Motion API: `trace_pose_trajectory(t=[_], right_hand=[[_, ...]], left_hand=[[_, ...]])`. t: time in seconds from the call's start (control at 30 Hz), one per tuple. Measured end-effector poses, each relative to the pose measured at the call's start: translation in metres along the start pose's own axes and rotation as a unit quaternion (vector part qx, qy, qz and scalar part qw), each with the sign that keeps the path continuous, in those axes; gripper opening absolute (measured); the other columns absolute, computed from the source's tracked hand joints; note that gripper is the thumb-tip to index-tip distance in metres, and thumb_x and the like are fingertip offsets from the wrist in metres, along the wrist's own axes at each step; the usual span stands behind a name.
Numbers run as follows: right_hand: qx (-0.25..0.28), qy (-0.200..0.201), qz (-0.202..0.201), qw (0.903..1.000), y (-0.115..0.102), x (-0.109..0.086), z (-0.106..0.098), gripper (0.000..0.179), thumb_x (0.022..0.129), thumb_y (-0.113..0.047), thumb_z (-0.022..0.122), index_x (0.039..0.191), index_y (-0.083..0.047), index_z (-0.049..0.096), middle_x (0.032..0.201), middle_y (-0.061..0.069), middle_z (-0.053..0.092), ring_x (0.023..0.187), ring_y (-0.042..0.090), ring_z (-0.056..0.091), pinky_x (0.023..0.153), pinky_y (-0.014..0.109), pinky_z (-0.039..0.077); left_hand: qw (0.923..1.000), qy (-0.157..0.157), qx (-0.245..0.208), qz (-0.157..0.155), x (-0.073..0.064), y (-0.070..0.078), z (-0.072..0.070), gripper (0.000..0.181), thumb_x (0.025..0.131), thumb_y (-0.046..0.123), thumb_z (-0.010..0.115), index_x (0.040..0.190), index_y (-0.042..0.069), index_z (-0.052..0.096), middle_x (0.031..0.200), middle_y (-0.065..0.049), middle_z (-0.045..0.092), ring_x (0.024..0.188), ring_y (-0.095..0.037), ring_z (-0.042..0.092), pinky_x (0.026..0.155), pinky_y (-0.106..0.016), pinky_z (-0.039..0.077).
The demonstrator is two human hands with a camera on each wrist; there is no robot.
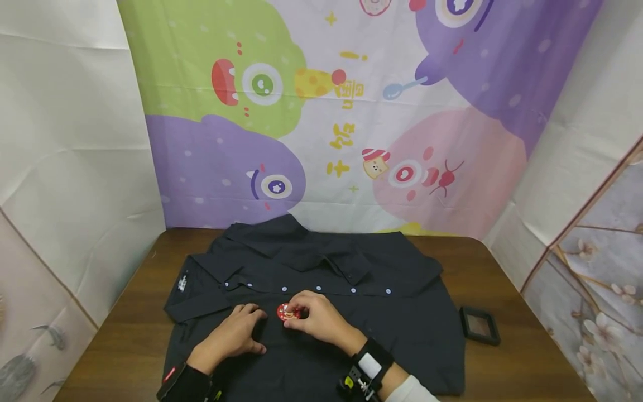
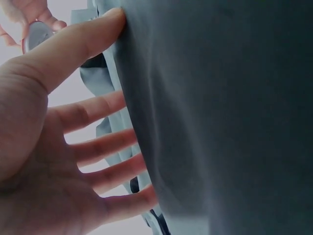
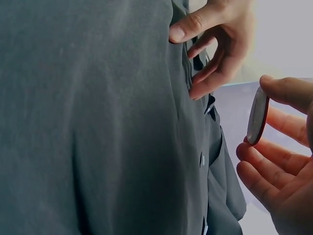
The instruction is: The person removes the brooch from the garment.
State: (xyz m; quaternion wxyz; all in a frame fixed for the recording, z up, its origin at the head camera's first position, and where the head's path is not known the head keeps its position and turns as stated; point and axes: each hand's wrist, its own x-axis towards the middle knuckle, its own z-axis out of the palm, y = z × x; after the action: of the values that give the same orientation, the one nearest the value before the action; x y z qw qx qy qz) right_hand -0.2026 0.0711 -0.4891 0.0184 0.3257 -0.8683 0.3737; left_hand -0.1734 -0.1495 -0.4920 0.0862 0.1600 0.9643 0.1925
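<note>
A dark button-up shirt (image 1: 412,340) lies spread over the table, its row of pale buttons running across below the collar (image 1: 346,262). My right hand (image 1: 321,319) pinches a round red badge (image 1: 281,312) by its edge, over the shirt front just below the buttons. In the right wrist view the badge (image 3: 256,117) stands on edge between thumb and fingers, its pale back turned to the shirt and apart from it. My left hand (image 1: 237,333) rests on the cloth to the left of the badge, fingers spread and thumb tip touching the shirt.
A small black square frame (image 1: 495,336) sits on the wooden table (image 1: 522,368) to the right of the shirt. A cartoon-printed cloth (image 1: 331,206) hangs behind the table's far edge. White sheeting (image 1: 80,139) covers the wall on the left.
</note>
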Motion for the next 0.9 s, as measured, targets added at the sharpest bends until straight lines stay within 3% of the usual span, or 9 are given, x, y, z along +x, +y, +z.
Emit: trace_pose_trajectory(t=[0.33, 0.9], right_hand=[[0.006, 0.007, 0.009, 0.9999, -0.0005, -0.0027, -0.0048, 0.019, 0.077, -0.022, 0.083, 0.090, -0.013, 0.073, 0.096, -0.002, 0.069, 0.081, 0.008, 0.060, 0.072, 0.019, 0.050], [-0.005, 0.015, 0.003, 0.9999, 0.0011, -0.0022, -0.0086, 0.018, 0.078, -0.021, 0.082, 0.091, -0.015, 0.072, 0.096, -0.002, 0.068, 0.080, 0.009, 0.060, 0.072, 0.020, 0.050]], left_hand=[[0.9998, -0.014, -0.002, -0.015, 0.0010, 0.0037, -0.0014, 0.062, 0.063, 0.027, 0.092, 0.114, 0.005, 0.064, 0.127, -0.020, 0.056, 0.121, -0.042, 0.049, 0.097, -0.057, 0.045], [0.9999, -0.006, 0.011, -0.003, -0.0011, -0.0001, -0.0012, 0.062, 0.064, 0.031, 0.090, 0.115, 0.005, 0.064, 0.129, -0.021, 0.056, 0.123, -0.041, 0.050, 0.099, -0.059, 0.044]])
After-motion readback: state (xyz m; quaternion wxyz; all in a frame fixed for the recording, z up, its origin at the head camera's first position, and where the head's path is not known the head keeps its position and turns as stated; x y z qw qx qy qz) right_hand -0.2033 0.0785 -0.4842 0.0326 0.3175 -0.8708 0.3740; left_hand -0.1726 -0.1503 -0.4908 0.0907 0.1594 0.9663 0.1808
